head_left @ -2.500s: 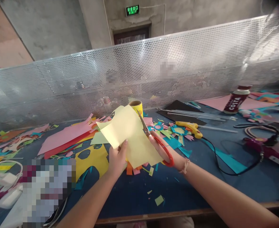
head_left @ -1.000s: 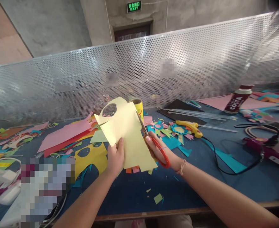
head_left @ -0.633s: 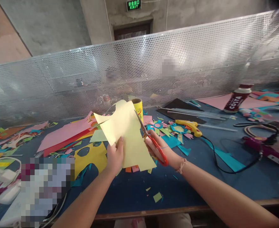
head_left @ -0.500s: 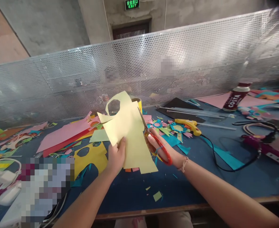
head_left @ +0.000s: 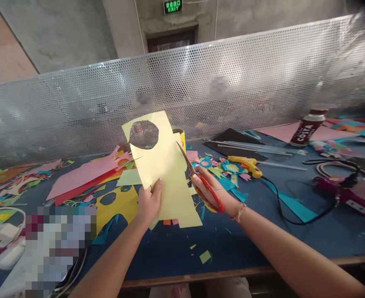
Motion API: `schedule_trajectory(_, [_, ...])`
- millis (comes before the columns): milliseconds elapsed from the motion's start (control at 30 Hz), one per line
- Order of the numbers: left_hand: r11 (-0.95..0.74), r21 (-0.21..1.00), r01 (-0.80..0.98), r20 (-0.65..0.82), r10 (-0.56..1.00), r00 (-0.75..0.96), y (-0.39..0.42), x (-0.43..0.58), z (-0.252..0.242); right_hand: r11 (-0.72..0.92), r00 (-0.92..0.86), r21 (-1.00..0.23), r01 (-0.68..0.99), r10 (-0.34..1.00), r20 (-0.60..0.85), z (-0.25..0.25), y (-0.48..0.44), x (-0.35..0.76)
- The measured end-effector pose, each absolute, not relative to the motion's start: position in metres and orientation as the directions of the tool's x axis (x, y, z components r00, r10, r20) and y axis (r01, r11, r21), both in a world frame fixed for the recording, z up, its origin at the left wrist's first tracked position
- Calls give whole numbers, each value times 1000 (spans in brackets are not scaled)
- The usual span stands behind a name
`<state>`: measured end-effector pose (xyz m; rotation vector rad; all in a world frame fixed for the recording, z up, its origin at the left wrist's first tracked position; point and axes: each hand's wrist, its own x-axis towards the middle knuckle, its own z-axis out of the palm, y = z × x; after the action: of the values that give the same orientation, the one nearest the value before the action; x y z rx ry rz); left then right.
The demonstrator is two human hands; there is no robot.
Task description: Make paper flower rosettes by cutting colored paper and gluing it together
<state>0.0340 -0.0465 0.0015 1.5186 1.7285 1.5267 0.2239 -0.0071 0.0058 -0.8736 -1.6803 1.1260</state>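
My left hand point(head_left: 150, 203) grips a pale yellow sheet of paper point(head_left: 165, 174) by its left edge, thumb on the front. A round hole is cut near the sheet's top, and a short slit runs in from its left side. My right hand point(head_left: 212, 188) is closed around red-handled scissors point(head_left: 212, 192). Their blades point up and to the left, against the sheet's right edge, where the outline is stepped. Behind the sheet, a yellow roll point(head_left: 180, 134) is partly hidden. A darker yellow paper with holes point(head_left: 117, 207) lies left of my left hand.
A yellow glue gun point(head_left: 247, 163) with a black cord lies right of paper flowers point(head_left: 232, 166). Clear sticks point(head_left: 257, 147) rest on black paper. Further right are a Costa bottle point(head_left: 308, 128) and a purple power strip point(head_left: 346, 194). Pink sheets point(head_left: 86, 174) lie left; a perforated metal screen point(head_left: 86, 103) stands behind.
The top of the pale yellow sheet has swung flatter toward me, so its hole shows rounder and the left corner stands up. Both hands keep their holds, shifting only slightly.
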Motion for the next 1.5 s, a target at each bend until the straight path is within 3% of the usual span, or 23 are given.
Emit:
schedule_trajectory(200, [-221, 829, 514, 385, 892, -236, -46, 29, 7, 368, -366, -928, 56, 872, 324, 17, -15, 228])
schedule_trajectory(400, [-221, 825, 521, 398, 881, -256, -47, 26, 12, 301, -330, -951, 75, 907, 261, 16, -12, 225])
schedule_trajectory(633, [-251, 832, 495, 407, 882, -237, -46, 25, 16, 325, -318, -943, 76, 904, 286, 8, -5, 226])
schedule_trajectory(867, [-156, 838, 523, 290, 939, -185, -47, 17, 25, 358, -384, -929, 95, 874, 297, 20, -10, 234])
schedule_trajectory(1200, [-269, 778, 568, 402, 908, -121, -47, 14, 32, 350, -341, -935, 53, 887, 312, 16, -7, 231])
schedule_trajectory(1500, [-221, 782, 583, 340, 935, -101, -48, 5, 46, 520, -317, -839, 161, 832, 455, 8, 7, 237])
